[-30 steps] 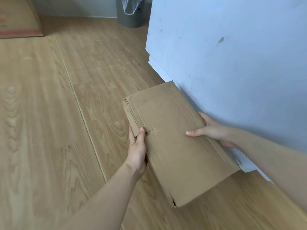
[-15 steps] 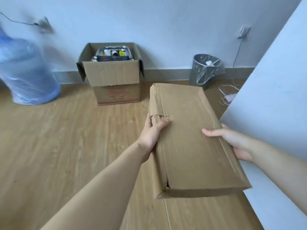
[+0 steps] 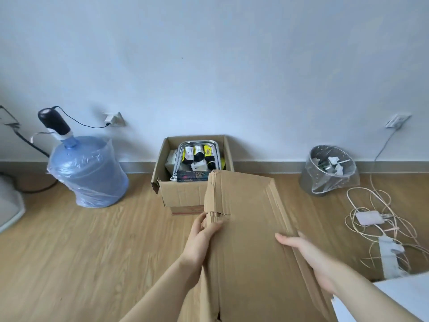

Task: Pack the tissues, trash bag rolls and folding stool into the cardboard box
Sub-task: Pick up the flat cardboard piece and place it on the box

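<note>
While left grip point(image 3: 200, 238), right grip point(image 3: 308, 256) clutch flat carton point(image 3: 250, 228), box point(image 3: 183, 194) holds rolls point(image 3: 198, 154), stool point(image 3: 192, 176).

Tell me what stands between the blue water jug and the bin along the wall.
In the head view, an open cardboard box with trash bag rolls inside stands there, with wooden floor on either side.
</note>
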